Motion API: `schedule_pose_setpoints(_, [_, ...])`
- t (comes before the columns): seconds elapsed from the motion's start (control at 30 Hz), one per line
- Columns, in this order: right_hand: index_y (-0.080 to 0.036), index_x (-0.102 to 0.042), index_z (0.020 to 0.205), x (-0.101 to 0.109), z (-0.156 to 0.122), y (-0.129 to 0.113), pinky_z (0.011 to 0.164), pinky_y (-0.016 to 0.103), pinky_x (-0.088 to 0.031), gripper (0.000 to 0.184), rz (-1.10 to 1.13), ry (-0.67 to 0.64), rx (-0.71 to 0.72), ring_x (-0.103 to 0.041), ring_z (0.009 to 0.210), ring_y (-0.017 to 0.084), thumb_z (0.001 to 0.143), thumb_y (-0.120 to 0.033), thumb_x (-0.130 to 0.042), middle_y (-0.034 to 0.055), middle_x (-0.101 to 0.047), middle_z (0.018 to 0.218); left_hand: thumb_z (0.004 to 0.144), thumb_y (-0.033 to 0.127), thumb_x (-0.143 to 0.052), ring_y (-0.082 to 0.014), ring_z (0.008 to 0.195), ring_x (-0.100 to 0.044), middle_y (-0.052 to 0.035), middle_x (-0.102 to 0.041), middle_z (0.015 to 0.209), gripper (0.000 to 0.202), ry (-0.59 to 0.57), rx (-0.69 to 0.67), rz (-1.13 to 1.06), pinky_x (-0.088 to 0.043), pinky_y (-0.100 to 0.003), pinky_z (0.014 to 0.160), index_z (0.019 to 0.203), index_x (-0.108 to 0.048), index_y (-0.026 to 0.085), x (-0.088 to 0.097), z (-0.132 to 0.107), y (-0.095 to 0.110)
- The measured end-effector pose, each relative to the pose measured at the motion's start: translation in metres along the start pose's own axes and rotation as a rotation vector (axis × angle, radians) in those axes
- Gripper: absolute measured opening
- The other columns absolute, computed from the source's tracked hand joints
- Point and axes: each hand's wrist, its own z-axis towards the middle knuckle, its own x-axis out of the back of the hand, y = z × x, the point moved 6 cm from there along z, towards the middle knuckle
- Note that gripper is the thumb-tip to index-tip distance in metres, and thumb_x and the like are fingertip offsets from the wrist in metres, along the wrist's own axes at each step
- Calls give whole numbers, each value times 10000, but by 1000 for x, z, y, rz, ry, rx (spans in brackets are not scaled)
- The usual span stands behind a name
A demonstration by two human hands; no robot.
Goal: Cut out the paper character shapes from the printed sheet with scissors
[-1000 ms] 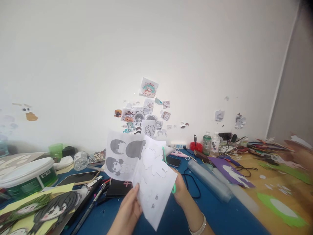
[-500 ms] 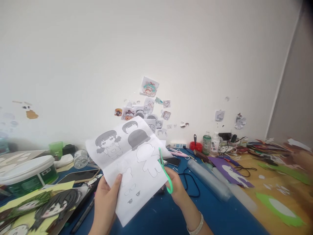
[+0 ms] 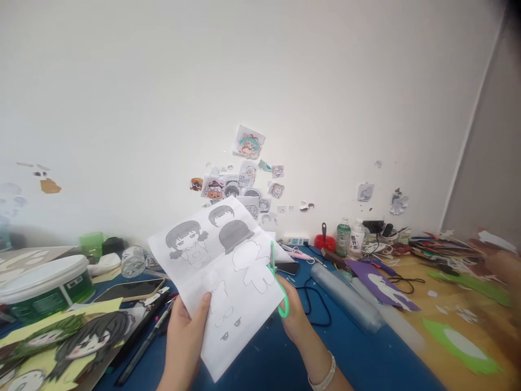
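A white printed sheet (image 3: 222, 271) with grey cartoon figures and body outlines is held up over the blue table (image 3: 358, 358). My left hand (image 3: 185, 336) pinches its lower left edge, thumb on the front. My right hand (image 3: 295, 320), a white bracelet on its wrist, grips green-handled scissors (image 3: 279, 282) at the sheet's right edge, the blades pointing up against the paper.
A green lidded tub (image 3: 44, 288), a phone (image 3: 130, 289) and cartoon prints (image 3: 61, 342) lie at left. A clear roll (image 3: 345, 298), purple paper (image 3: 378, 282), bottles (image 3: 350, 239) and green scraps (image 3: 459, 345) lie at right. Stickers (image 3: 244, 184) cover the wall.
The sheet was unfolded and turned so its printed side faces me. My left hand shifted left along its lower edge. The scissors stayed at the right edge.
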Motion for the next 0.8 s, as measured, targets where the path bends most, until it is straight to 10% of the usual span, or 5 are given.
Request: schedule_pose_setpoints(0.8, [-236, -509, 1219, 2, 1, 19, 898, 361, -423, 573, 35, 95, 23, -533, 1047, 254, 737, -541, -566, 75, -560, 1171, 691, 409, -627, -270, 1099, -517, -90, -550, 1215, 520, -10, -104, -5, -422, -402, 923, 1154, -475, 226, -1, -3, -3])
